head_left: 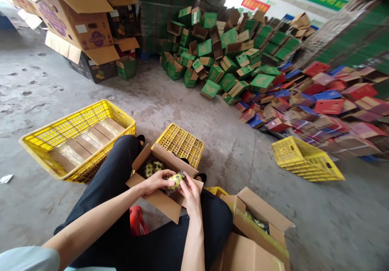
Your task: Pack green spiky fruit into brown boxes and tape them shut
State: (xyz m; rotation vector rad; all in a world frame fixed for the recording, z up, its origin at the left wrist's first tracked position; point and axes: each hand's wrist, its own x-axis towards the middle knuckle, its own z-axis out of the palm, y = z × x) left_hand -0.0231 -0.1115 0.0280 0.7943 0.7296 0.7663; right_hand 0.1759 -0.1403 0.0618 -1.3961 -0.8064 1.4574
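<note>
Over an open cardboard box (pixel 165 207) between my knees, both hands hold a small yellow packet with black spots (pixel 176 179), in what looks like clear plastic film. My left hand (pixel 158 181) grips its left end, thumb and fingers closed. Closed on the right end is my right hand (pixel 191 190). Similar yellow-and-black packets (pixel 153 167) lie in the box's left part; my hands and forearms hide some of the inside. Against my right leg stands another open carton (pixel 247 222) with dark-and-green wrapped items (pixel 257 223) in it.
An upturned yellow crate (pixel 182 141) stands just beyond the box. To the left, a yellow basket (pixel 77 117) holds several cartons. Another yellow crate (pixel 306 159) lies tilted at right. Piles of green boxes (pixel 211 88) and red-blue boxes (pixel 328 106) cover the floor further back.
</note>
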